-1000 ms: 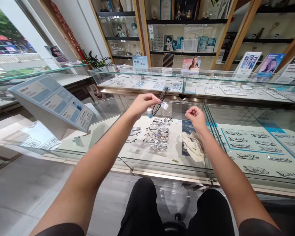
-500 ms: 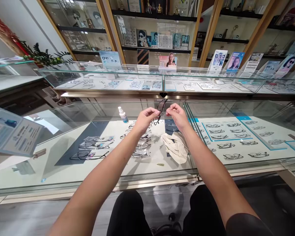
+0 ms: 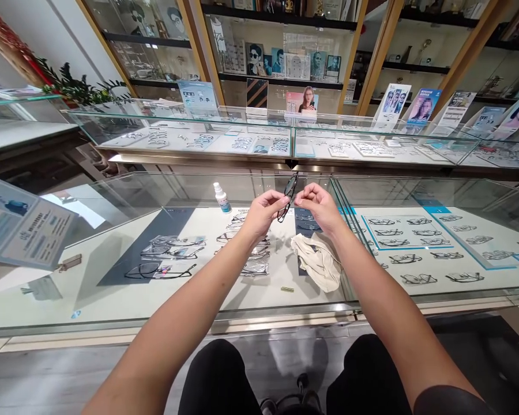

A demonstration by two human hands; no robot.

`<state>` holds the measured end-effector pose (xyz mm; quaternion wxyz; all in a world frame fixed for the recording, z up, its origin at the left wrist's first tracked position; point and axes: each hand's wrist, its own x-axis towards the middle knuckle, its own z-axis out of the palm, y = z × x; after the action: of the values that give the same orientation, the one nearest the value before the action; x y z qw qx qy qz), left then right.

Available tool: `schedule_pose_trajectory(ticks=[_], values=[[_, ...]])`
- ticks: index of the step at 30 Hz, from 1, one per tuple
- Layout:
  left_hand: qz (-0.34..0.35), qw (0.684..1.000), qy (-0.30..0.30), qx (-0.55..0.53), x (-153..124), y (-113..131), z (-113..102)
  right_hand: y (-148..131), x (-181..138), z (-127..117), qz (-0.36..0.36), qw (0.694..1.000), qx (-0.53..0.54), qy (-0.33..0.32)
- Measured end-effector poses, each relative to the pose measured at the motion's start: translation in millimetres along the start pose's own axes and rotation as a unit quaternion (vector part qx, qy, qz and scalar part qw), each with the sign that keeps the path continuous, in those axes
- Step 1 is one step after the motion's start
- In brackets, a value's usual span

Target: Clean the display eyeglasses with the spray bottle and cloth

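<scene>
A pair of dark-rimmed eyeglasses [image 3: 290, 187] is held up on edge above the glass counter. My left hand [image 3: 266, 214] is closed, thumb and fingers pinching the frame from the left. On the other side my right hand [image 3: 320, 206] is closed in a pinch at the frame; the exact part under its fingertips is hidden. Below my right hand a crumpled cream cloth [image 3: 318, 262] lies on the glass. To the left stands a white spray bottle [image 3: 222, 199] with a blue label. A small gold-green bar [image 3: 287, 289] is near the front edge.
Rows of eyeglasses [image 3: 164, 248] show in the glass display counter [image 3: 125, 308], with more frames [image 3: 419, 259] at the right. A printed sign [image 3: 23, 222] stands at the left. Behind is a second glass showcase [image 3: 190, 115] with upright cards. My knees are below the counter's front edge.
The eyeglasses have turned so that more of a lens faces me. My right hand has come closer to the frame. The whole view has shifted slightly.
</scene>
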<state>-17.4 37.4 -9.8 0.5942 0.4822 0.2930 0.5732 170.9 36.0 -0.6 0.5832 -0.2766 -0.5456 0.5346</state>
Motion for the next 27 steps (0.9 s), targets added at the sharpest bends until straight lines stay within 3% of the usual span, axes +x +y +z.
schedule_pose_trajectory(ticks=[15,27], values=[[0.039,0.999,-0.006,0.035,1.7,-0.4,-0.4,-0.1,0.0,1.8,-0.004,0.999,-0.036,0.015],[0.032,0.996,-0.01,0.079,3.3,-2.3,-4.1,-4.0,-0.5,2.9,-0.046,0.995,-0.091,0.018]])
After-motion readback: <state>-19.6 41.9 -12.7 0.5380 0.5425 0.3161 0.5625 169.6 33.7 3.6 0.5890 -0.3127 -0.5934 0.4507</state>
